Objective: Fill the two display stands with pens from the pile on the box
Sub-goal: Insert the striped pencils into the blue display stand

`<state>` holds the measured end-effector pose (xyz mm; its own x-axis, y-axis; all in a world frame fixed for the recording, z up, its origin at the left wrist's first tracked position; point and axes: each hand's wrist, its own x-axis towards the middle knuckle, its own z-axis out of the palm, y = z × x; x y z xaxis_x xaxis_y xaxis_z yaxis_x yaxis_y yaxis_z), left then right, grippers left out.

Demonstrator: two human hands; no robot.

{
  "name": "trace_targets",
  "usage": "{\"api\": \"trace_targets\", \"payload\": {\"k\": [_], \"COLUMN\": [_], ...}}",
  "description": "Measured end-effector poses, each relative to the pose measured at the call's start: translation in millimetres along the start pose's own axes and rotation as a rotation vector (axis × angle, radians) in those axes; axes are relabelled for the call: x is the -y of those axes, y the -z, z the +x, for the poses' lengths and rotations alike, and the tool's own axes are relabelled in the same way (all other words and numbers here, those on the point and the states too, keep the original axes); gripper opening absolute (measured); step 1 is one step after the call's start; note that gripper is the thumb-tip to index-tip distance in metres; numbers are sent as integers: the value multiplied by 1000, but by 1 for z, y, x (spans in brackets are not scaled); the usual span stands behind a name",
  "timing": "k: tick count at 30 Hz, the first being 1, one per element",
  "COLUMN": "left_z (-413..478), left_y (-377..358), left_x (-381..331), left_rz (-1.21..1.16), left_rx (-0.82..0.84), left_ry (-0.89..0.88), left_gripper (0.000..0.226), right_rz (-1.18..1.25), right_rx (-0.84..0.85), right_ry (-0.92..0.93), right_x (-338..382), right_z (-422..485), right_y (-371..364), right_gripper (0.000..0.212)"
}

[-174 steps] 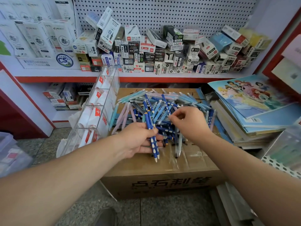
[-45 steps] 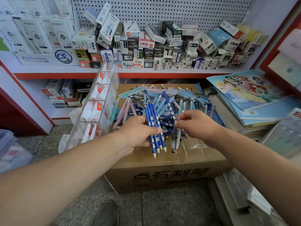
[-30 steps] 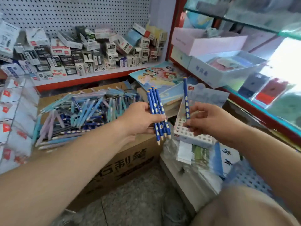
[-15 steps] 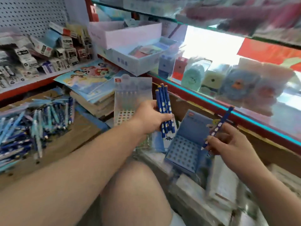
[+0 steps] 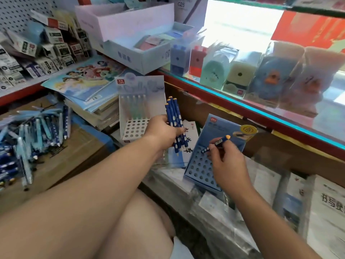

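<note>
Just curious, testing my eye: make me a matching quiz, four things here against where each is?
1. bundle of dark blue spotted pens
2. single dark blue pen with a yellow end
3. white display stand with holes
4. pile of blue pens

A. on the brown cardboard box
B. gripped by the left hand
C. pinched by the right hand over the blue display stand
D. beside the stacked picture books

Pairs: 1-B, 2-C, 3-D, 4-A.
</note>
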<state>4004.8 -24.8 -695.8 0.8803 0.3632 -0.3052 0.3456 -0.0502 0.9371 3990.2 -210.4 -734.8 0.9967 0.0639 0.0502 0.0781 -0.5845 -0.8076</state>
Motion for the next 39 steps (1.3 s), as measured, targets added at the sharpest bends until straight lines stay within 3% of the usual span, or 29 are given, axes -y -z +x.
{"api": "trace_targets", "payload": {"k": [9, 26, 39], "left_z": [13, 14, 18], "left_y": [12, 9, 14], "left_x": [21, 25, 28], "left_rz": [32, 62, 48], "left_rx": [51, 105, 14], "left_ry": [-7, 0, 21], "left_gripper": [19, 20, 18], "right_rz": [-190, -251, -181], "right_rx": [-121, -68, -7], "right_ry": [-28, 32, 138], "right_x": [-2, -3, 3], "right_z": [14, 33, 64], "right_y": [-22, -30, -50], "right_gripper": [14, 18, 15]}}
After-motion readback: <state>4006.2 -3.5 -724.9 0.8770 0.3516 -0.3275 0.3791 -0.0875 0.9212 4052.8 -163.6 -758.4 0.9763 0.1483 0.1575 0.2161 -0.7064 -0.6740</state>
